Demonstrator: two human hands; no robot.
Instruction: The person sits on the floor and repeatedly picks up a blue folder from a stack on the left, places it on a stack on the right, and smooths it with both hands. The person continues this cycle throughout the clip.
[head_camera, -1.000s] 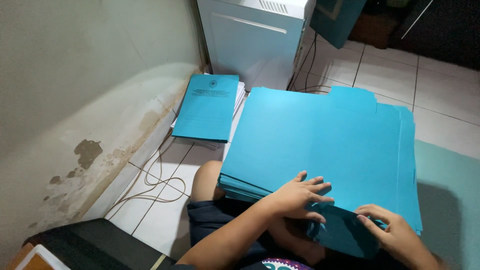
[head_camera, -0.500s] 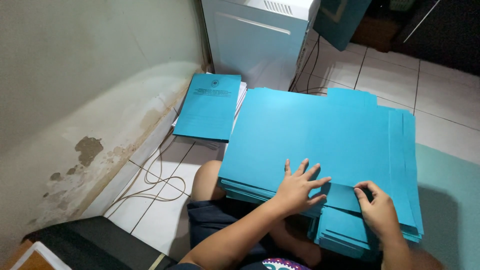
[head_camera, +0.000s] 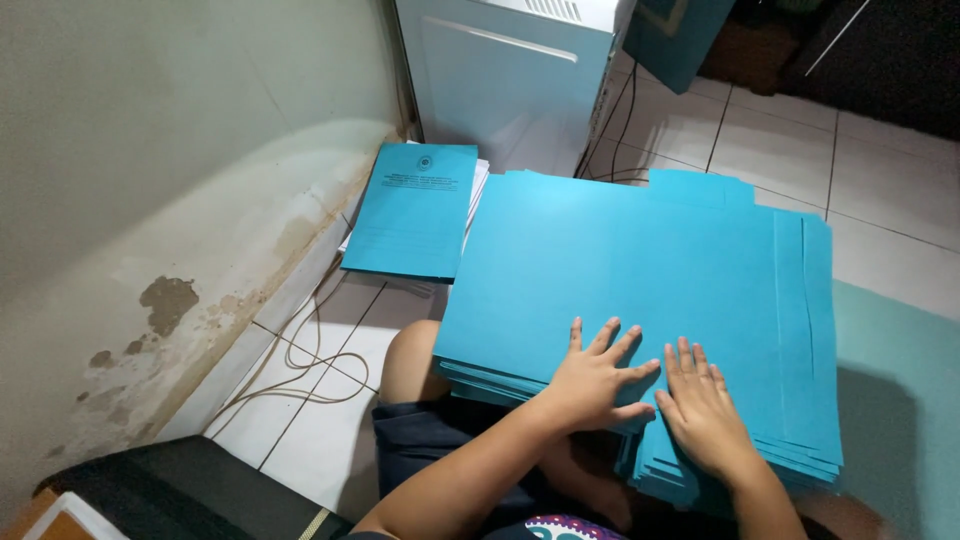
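Observation:
A thick stack of blue paper folders (head_camera: 640, 290) rests across my lap, its top sheet flat and plain. My left hand (head_camera: 598, 378) lies palm down on the near edge of the stack, fingers spread. My right hand (head_camera: 702, 412) lies flat beside it on the same top sheet, fingers together and almost touching the left hand. Neither hand grips anything. A second, smaller pile of blue printed booklets (head_camera: 415, 208) sits on the tiled floor to the left, near the wall.
A stained wall (head_camera: 150, 200) runs along the left, with a thin cable (head_camera: 310, 370) looping on the white floor tiles. A white appliance (head_camera: 510, 70) stands behind the booklets. A teal mat (head_camera: 900, 400) lies at right. A dark cushion (head_camera: 180, 495) sits at bottom left.
My right hand has left the stack's lower right corner and now lies flat on top beside my left hand. The lifted corner sheets have been pressed down.

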